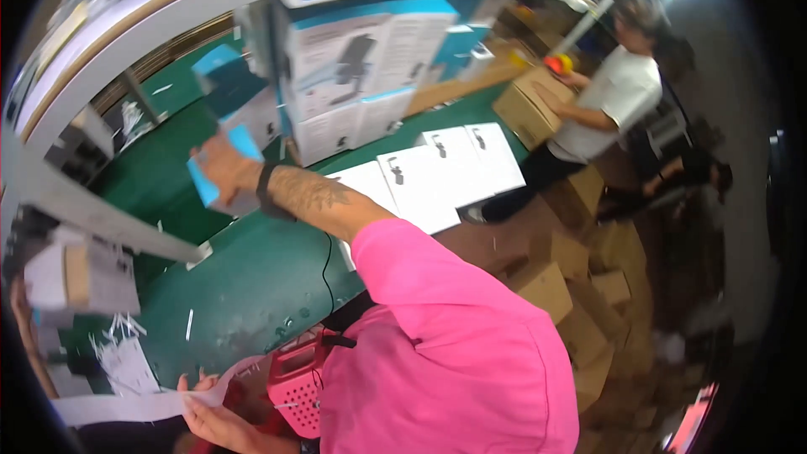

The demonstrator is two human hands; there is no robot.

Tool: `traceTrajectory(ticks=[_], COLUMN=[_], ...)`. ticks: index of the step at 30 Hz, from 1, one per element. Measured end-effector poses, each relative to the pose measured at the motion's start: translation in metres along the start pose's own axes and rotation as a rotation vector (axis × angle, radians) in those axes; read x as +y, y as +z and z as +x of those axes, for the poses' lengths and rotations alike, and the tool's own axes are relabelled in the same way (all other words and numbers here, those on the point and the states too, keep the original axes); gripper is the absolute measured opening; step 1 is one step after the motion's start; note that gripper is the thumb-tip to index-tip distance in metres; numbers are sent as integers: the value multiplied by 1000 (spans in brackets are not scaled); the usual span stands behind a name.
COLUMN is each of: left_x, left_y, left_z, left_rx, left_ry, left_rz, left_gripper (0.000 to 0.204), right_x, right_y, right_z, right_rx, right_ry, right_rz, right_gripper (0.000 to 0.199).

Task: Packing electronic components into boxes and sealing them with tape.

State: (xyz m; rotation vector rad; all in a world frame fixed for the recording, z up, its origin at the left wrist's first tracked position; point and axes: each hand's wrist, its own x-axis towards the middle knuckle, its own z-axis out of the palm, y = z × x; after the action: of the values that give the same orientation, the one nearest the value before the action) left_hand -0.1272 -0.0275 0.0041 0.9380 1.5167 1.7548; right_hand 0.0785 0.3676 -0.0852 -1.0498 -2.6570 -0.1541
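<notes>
My right hand, with a dark band on its wrist, reaches across the green table and grips the top of a small blue-and-white carton, its fingers spread over both sides. Low at the left, my left hand pinches a long whitish paper strip between thumb and fingers. The strip trails off toward the left rim and curls up beside a pink plastic basket. Another blue-topped carton stands just behind the gripped one.
Large printed cartons are stacked at the table's back. White boxes lie in a row to the right. A grey post rises at the left. A co-worker handles a brown box; several brown boxes crowd the floor.
</notes>
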Motion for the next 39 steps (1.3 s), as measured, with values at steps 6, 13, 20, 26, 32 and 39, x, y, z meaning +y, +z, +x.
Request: traceTrajectory(ticks=[6, 13, 20, 26, 32, 39], left_x=[26, 7, 27, 43, 59, 71], left_y=[43, 42, 18, 22, 31, 38], left_z=[24, 18, -47, -54, -45, -47], left_rx=[-77, -81, 102, 157, 50, -75], left_ry=[161, 19, 25, -14, -24, -65], left_rz=[384, -96, 4, -7, -187, -388], left_gripper=[53, 45, 47, 36, 33, 42], right_x=[-85, -73, -84, -139, -134, -194], right_y=[-67, -45, 35, 29, 9, -9], right_z=[-51, -77, -85, -154, -120, -222], right_rx=[107, -924, -819, -211, -485, -391], right_ry=[-173, -182, 255, 155, 204, -251], right_rz=[11, 733, 499, 173, 428, 262], right_gripper=[113, 133, 89, 112, 118, 114])
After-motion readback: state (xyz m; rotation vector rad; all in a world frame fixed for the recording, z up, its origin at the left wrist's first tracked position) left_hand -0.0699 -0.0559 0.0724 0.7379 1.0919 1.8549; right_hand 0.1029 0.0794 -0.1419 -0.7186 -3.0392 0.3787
